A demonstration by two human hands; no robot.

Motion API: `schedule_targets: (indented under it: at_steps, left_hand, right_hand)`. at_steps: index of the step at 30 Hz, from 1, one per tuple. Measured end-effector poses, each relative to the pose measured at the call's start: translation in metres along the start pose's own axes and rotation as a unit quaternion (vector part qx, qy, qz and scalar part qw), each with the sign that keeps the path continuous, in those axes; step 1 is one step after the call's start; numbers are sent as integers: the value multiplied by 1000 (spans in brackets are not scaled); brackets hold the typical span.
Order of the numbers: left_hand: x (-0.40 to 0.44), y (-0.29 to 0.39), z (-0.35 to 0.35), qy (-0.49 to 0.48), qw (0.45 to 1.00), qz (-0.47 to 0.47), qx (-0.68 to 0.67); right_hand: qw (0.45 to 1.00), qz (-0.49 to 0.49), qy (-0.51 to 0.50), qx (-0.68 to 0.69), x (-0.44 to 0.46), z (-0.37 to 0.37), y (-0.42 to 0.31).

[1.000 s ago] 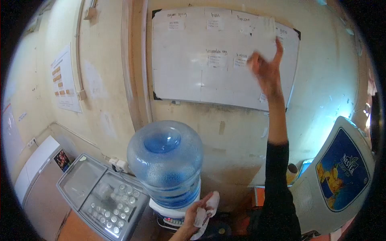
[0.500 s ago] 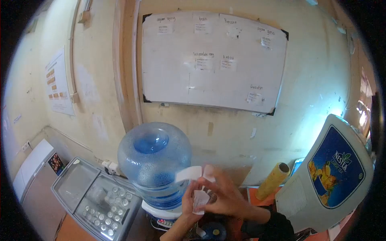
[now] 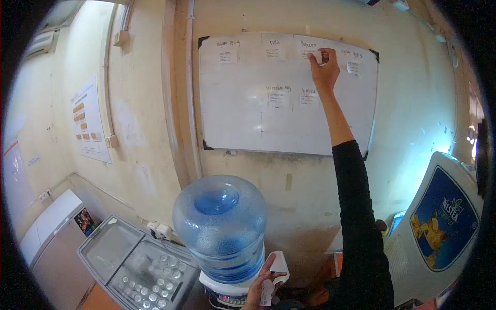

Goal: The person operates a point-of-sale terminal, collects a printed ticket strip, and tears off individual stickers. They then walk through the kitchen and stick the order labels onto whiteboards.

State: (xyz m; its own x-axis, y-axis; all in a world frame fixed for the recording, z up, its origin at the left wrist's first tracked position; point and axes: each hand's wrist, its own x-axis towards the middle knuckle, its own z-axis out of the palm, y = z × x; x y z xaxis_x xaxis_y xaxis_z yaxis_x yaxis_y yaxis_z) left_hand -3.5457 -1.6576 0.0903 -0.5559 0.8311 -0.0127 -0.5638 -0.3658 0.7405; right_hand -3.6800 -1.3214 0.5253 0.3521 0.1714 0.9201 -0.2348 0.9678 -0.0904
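My right hand is raised to the whiteboard, its thumb and fingers closed on a small printed paper label under the handwritten word "Popcorn". The label lies against the board or very close to it. Low in the view, beside the water dispenser, my left hand is closed around white label paper. A second, crumpled-looking piece of paper shows at its fingers. Part of the left hand is cut off by the bottom edge.
A large blue water bottle stands on its dispenser below the board. To its left is a grey glass-topped freezer with several round-topped containers inside. A Nestea drink machine stands at the right. Other printed labels are on the board.
My right hand has left the papers by my left hand and gone up to the board with a label. My left hand has moved lower, still holding paper. The view has tilted up.
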Motion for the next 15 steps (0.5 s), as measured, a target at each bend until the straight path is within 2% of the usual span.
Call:
schedule_targets:
  at_steps: [1, 5, 7, 8, 10, 11, 13, 14, 15]
  left_hand:
    - [-1, 0, -1, 9, 1000, 9, 8]
    - [-1, 0, -8, 26, 999, 27, 32]
    - [-2, -1, -8, 27, 998, 34, 42]
    - [-2, -2, -8, 25, 998, 38, 48]
    - [6, -5, -14, 15, 997, 36, 71]
    - [11, -8, -19, 9, 995, 31, 89]
    - [13, -13, -19, 0, 992, 18, 121]
    - [10, -11, -14, -12, 995, 44, 90]
    - [7, -7, -8, -18, 996, 69, 59]
  right_hand:
    - [999, -18, 34, -5, -3, 4, 2]
    - [999, 0, 41, 1, -5, 15, 16]
    - [997, -63, 19, -48, -3, 17, 24]
    - [997, -62, 18, -49, -5, 19, 28]
    - [981, -94, 53, -163, -9, 13, 9]
    - [981, -92, 46, -167, -13, 6, -1]
    - [934, -133, 163, -288, -21, -15, -28]
    - [936, -127, 148, -295, -29, -29, -38]
    - [960, -163, 128, -186, -40, -43, -48]
